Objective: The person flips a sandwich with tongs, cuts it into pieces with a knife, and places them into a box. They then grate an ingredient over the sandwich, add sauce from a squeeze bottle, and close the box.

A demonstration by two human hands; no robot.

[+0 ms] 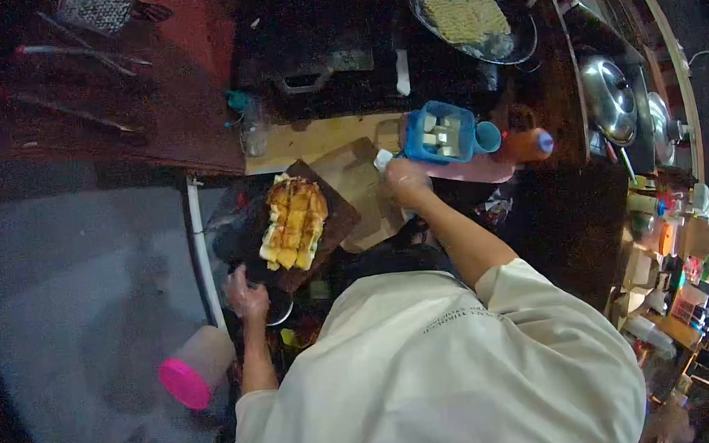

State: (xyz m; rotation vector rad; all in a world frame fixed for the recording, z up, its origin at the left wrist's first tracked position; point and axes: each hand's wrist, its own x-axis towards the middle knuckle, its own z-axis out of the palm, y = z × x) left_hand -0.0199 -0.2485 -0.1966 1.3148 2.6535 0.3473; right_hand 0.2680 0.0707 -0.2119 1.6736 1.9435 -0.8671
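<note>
A long row of browned, cut toasted-bread pieces (294, 222) lies on a dark board (339, 220), left of centre. My left hand (247, 295), seemingly in a clear glove, is at the board's near left corner with its fingers curled; what they hold, if anything, is hidden in the dark. To the right of the bread, an unfolded brown cardboard box (364, 188) lies partly under the board. My right hand (409, 184) is over the box's right side, its fingers closed on a small white cup (383, 159). Just beyond it stands a blue plastic tub (439, 132) with several small pale items inside.
A blue cup (488, 136) and an orange bottle (527, 145) stand right of the tub. A knife with a white handle (402, 72) lies behind. Noodle blocks (466, 18) sit in a pan (528, 42). A pink-lidded container (187, 383) is at lower left.
</note>
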